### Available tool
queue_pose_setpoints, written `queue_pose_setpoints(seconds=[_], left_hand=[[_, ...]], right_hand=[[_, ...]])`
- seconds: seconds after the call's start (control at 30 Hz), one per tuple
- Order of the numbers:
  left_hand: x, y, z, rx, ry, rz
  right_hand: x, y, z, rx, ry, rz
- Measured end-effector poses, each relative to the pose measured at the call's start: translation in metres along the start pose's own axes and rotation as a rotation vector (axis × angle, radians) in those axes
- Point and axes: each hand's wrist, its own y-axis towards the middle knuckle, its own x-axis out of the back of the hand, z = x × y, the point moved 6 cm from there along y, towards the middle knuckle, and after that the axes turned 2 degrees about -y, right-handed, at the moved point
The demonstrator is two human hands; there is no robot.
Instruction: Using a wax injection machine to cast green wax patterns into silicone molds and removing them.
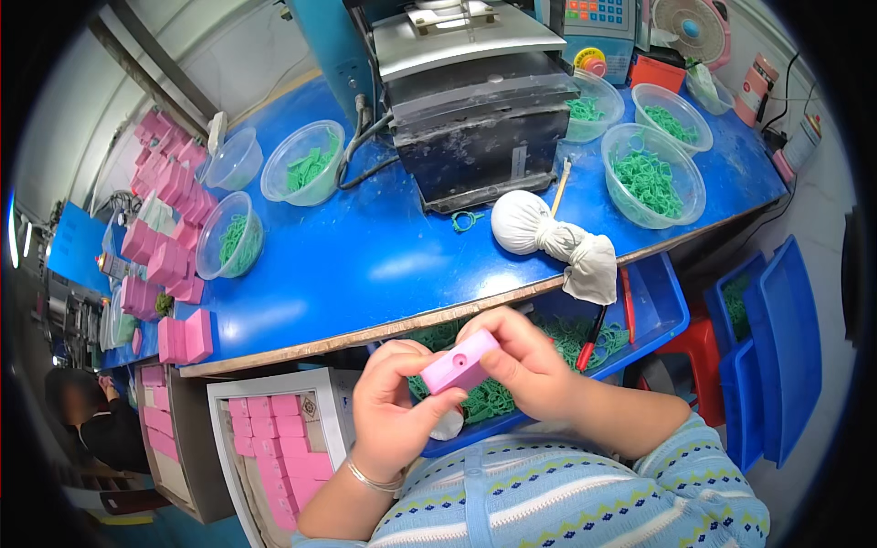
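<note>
Pink block (457, 364): small, rectangular, round hole (460, 360) with dark centre in side facing camera. Slanted in view, right end uppermost. Held aloft, gripped between left hand (388, 402) and right hand (534, 365).

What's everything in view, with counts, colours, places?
Held block: one, pink, lower centre
Table: one, blue, middle
Bowls: six-plus, clear, on table
Bins: several, blue, below table and right
Pieces: many, green, in bowls, bins
Machine: one, mostly dark, back
Cloth bundle: one, white, near machine
Stacked blocks: many, pink, left
Cartons: two, pale, lower left
Pens: two, red and black, by bin
Fan: one, pink, upper right
Co-worker: one, in black, left
Left hand: one, holding block
Right hand: one, holding block
</note>
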Motion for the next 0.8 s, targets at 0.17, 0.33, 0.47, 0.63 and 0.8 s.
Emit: queue_pose_setpoints(seconds=[0.17, 0.33, 0.47, 0.63, 0.8], left_hand=[[-0.030, 0.015, -0.035, -0.069, 0.581, 0.068], [-0.023, 0.010, -0.021, -0.083, 0.476, -0.007], [0.004, 0.007, -0.023, -0.074, 0.252, -0.162], [0.025, -0.002, -0.014, 0.071, -0.105, -0.303], [0.037, 0.000, -0.012, 0.151, -0.012, -0.401]], right_hand=[[-0.025, 0.005, -0.036, -0.339, 1.245, 0.292], [-0.015, 0.010, -0.015, -0.440, 0.400, -0.018], [0.046, 0.060, 0.071, -0.062, 0.207, -0.113], [0.107, 0.108, 0.111, -0.208, 0.437, 0.039], [0.110, 0.127, 0.097, -0.261, 0.314, 0.039]])
